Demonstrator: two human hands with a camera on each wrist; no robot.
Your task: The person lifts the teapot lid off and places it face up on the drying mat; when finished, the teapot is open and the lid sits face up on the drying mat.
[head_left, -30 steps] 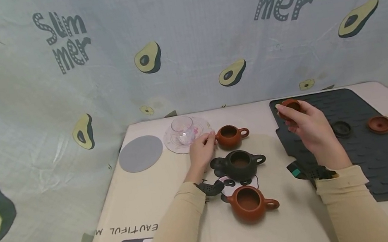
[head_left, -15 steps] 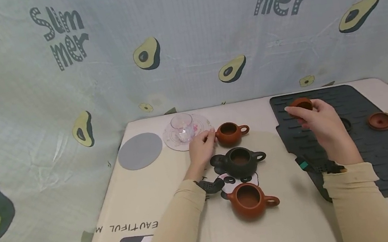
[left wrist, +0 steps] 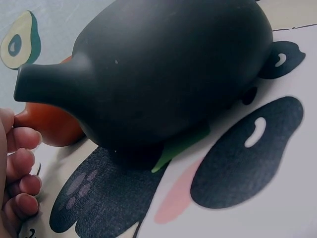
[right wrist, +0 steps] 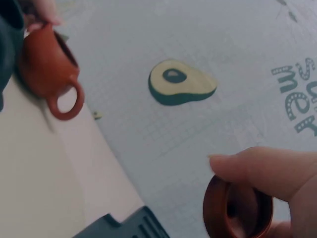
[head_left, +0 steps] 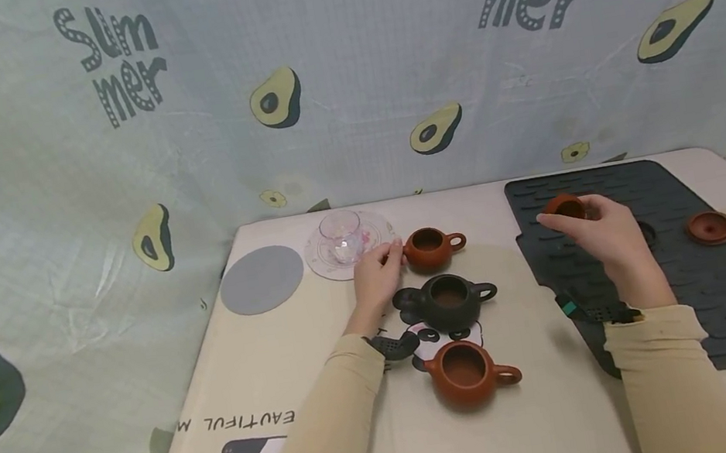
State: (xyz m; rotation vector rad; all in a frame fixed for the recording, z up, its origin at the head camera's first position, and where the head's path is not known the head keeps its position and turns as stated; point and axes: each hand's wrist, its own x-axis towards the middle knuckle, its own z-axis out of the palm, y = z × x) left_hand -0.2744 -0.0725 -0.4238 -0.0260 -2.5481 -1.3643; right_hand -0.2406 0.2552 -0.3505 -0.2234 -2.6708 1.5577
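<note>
Three lidless teapots stand in a row in the head view. The far one is a small reddish-brown teapot, and my left hand pinches the tip of its spout. A black teapot sits in the middle and fills much of the left wrist view. Nearest me is another reddish-brown teapot. Over the dark mat my right hand holds a reddish-brown teapot lid between thumb and fingers. In the right wrist view the lid is tilted, its hollow side showing.
A ridged black mat covers the right side. On it lie a reddish-brown lid and a black lid, partly hidden by my right hand. At back left, a clear glass cup stands on a patterned round coaster beside a grey disc.
My right hand has moved to the right with the lid, then lowered slightly, tilting it. My left hand keeps its place at the far teapot's spout.
</note>
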